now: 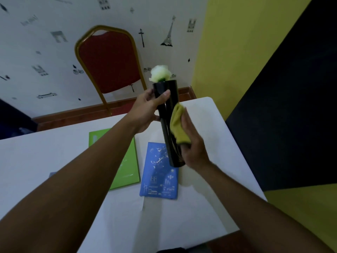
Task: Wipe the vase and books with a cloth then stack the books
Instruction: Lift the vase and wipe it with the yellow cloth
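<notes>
A tall black cylindrical vase (166, 125) with a white flower (160, 73) in its mouth is held up above the table, tilted slightly. My left hand (148, 108) grips its upper part, thumb across the front. My right hand (193, 143) holds a yellow-green cloth (177, 125) pressed against the vase's right side, lower down. A green book (127, 161) and a blue book (160, 178) lie flat side by side on the white table (209, 179), beneath the vase. My left forearm covers part of the green book.
A red chair with a gold frame (109, 61) stands behind the table's far edge against the patterned wall. A small grey object (52, 174) peeks out beside my left forearm. The table's right edge runs near a yellow and dark wall.
</notes>
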{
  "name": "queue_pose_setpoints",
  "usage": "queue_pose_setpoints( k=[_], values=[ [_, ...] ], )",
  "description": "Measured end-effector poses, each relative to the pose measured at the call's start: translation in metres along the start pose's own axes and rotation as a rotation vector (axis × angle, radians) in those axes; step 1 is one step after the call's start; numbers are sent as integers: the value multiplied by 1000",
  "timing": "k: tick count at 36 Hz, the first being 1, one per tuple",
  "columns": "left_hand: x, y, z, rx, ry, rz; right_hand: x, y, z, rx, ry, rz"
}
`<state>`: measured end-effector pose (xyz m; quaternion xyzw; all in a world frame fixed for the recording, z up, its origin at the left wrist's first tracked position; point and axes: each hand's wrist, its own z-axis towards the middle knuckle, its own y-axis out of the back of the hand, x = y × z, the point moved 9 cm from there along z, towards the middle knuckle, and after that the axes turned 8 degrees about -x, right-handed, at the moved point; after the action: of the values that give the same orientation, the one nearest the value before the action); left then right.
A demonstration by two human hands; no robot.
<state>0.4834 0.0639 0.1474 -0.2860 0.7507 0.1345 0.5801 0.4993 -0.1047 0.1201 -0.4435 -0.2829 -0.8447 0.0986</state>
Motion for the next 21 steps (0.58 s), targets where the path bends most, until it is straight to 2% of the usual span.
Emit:
queue_pose_setpoints(
  k=[3,6,10,14,18,21],
  values=[
    [6,-12,-4,56,2,-9,2,14,49,-110,-92,58],
    [2,-14,-4,68,3,-67,2,18,62,-113,-109,65],
    [-7,-2,2,27,-21,-104,-16,10,16,-130,-169,116],
    [-12,8,8,5,-39,-99,-31,-4,-37,-71,-176,134],
    [-5,1,7,9,-21,-93,-28,0,-44,-126,-260,62],
    [-5,-10,6,4,-12,-57,-23,5,-39,-170,-185,-43]
  ],
)
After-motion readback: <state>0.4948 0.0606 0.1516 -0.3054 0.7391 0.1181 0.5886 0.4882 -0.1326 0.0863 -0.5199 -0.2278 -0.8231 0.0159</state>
